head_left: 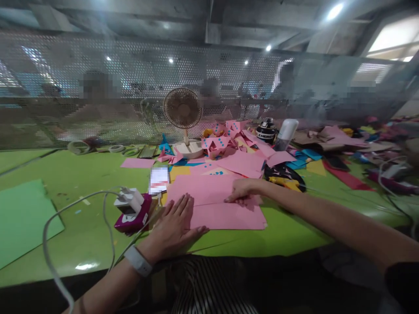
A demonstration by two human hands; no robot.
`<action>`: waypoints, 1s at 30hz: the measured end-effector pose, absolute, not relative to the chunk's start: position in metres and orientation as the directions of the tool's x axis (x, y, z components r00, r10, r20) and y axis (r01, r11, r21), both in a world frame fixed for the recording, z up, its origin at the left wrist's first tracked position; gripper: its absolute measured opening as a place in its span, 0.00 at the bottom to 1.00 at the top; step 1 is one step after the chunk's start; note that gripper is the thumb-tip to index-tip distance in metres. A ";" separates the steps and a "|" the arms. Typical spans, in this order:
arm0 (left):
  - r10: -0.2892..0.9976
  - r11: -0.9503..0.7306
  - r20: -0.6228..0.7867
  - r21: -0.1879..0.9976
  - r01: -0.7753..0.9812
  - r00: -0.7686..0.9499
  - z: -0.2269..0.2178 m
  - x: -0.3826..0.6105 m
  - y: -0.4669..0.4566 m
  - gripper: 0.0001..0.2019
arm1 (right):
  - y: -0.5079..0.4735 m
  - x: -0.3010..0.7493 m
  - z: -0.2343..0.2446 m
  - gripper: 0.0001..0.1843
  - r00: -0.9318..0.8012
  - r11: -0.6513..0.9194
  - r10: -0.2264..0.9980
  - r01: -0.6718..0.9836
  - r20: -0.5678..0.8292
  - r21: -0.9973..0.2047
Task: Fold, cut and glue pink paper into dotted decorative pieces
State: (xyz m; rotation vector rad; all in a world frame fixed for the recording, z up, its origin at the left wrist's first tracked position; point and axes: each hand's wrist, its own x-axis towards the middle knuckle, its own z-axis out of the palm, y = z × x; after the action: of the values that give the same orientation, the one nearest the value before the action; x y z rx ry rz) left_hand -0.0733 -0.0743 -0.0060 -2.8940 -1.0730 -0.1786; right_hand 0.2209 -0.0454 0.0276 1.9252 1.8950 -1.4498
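A pink sheet of paper (214,205), folded across its middle, lies on the green table (81,174) right in front of me. My left hand (173,224) rests flat on its near left corner, fingers stretched out, a white band on the wrist. My right hand (244,191) presses down on the fold line at the right side, fingers curled low against the paper. Neither hand lifts the sheet.
A purple box with white chargers (132,209) and cables sits left of the paper. A green sheet (22,218) lies far left. Behind are a small desk fan (183,117), a heap of pink folded papers (229,139), a white bottle (285,134), tape rolls and coloured scraps. A mesh screen backs the table.
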 end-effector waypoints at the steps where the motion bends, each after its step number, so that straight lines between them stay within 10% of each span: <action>1: 0.651 -0.754 0.124 -0.006 0.657 0.749 -0.006 -0.073 -0.074 0.42 | -0.049 0.232 0.028 0.25 -0.185 -0.245 0.737 0.824 -0.651 -0.511; 13: 0.665 -0.746 0.085 0.011 0.666 0.742 0.002 -0.071 -0.076 0.42 | -0.088 0.287 0.059 0.18 0.083 -0.369 0.773 0.865 -0.629 -0.340; 22: 0.639 -0.768 0.030 -0.023 0.640 0.768 0.035 -0.059 -0.064 0.32 | -0.063 0.223 0.056 0.15 -0.169 -0.173 0.847 0.808 -0.504 -0.563; 26: 0.726 -0.686 0.140 0.080 0.723 0.673 0.059 -0.027 -0.053 0.30 | -0.053 0.209 0.043 0.17 -0.218 -0.164 0.816 0.802 -0.535 -0.575; 30: 0.747 -0.623 -0.054 0.288 0.727 0.662 0.058 0.007 -0.039 0.28 | -0.049 0.214 0.034 0.18 -0.216 -0.177 0.801 0.805 -0.558 -0.566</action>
State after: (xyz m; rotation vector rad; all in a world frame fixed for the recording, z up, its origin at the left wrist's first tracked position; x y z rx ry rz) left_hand 0.0073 -0.0392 0.0576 -3.1200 -1.4193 -0.1227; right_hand 0.2141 -0.0487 0.0336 1.9640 2.0116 -1.3912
